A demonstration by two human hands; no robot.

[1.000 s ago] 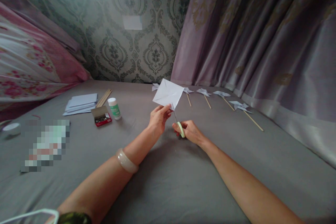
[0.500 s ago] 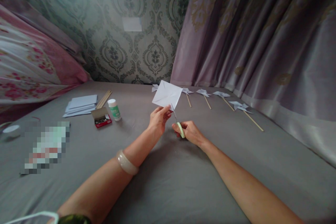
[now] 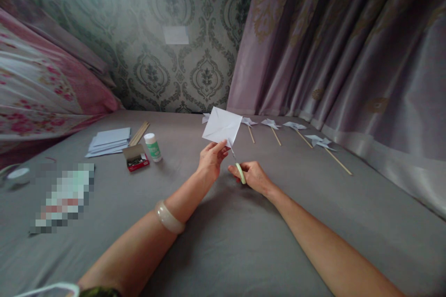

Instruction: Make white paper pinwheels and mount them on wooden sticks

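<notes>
A square sheet of white paper (image 3: 222, 124) with diagonal creases is held up in front of me. My left hand (image 3: 211, 158) pinches its lower corner between thumb and fingers. My right hand (image 3: 252, 176) grips a pair of scissors (image 3: 240, 172) by the pale green handles. The blades reach up to the paper's lower corner, right beside my left fingertips. How far the blades are parted is too small to tell. Several paper pinwheels (image 3: 270, 123) on wooden sticks lie in a row behind and to the right of the sheet.
Left on the grey sheet-covered surface (image 3: 223, 250) are a stack of white paper (image 3: 109, 138), wooden sticks (image 3: 139, 133), an opened red box (image 3: 136, 161) of small metal pieces and a white-and-green bottle (image 3: 152, 148). A blurred-out item (image 3: 66, 197) lies nearer. Curtains (image 3: 331, 55) hang at right.
The paper and both hands stay almost in place. The scissors have shifted very slightly at the paper's lower corner. The whole view has tilted a little.
</notes>
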